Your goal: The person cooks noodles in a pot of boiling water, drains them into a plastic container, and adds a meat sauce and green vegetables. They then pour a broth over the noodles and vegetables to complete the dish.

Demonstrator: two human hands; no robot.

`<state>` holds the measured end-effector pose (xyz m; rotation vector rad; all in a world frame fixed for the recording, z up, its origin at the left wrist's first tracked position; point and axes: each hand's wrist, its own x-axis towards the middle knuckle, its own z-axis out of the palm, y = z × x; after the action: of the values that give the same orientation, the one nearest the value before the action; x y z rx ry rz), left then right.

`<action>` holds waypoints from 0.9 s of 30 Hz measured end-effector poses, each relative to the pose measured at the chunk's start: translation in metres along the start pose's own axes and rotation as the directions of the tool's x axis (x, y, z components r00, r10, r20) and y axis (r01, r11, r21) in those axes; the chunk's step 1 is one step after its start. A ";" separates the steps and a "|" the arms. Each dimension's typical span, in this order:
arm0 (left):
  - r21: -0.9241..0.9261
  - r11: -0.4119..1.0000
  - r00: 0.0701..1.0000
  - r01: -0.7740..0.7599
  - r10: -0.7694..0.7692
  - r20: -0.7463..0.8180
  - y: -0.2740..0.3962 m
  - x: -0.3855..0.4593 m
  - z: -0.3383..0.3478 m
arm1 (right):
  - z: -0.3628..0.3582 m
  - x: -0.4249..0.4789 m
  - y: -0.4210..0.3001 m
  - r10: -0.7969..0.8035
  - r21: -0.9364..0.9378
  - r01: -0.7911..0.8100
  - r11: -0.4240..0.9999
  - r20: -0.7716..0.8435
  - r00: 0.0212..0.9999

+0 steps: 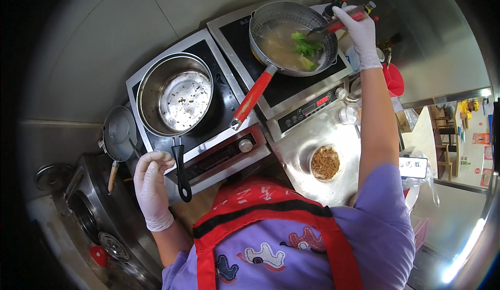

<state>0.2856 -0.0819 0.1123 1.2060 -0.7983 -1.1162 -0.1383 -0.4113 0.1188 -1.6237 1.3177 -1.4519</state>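
My right hand (pixel 358 36), in a white glove, grips red-handled tongs (pixel 340 23), whose dark tips reach into a dimpled metal saucepan (pixel 333 53) with a red handle. Green leafy vegetables (pixel 306 47) lie there in cloudy liquid, close to the tips. My left hand (pixel 153 184), also gloved, is raised with bent fingers beside the black handle (pixel 181 172) of a second steel pot; whether it touches the handle I cannot tell. That steel pot (pixel 142 106) holds small bits on its bottom and rests on the left induction cooker (pixel 203 42). The saucepan is over the right induction cooker (pixel 269 114).
A round tub of brown shredded food (pixel 325 162) stands on the steel counter (pixel 291 149). Bottles and a red container (pixel 392 79) are beyond my right arm. At the left are strainers (pixel 119 133) and a steel unit with round openings (pixel 133 227). A phone (pixel 413 167) lies at the right.
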 end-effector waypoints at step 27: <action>0.003 1.000 0.997 0.021 -0.021 0.075 -0.010 -0.012 -0.005 | 0.055 -0.087 -0.030 -0.087 -0.157 0.046 0.987 -0.265 0.960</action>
<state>0.2844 -0.0693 0.1027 1.1820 -0.8454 -1.1835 -0.0701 -0.3308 0.1007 -1.6187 1.5698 -1.7007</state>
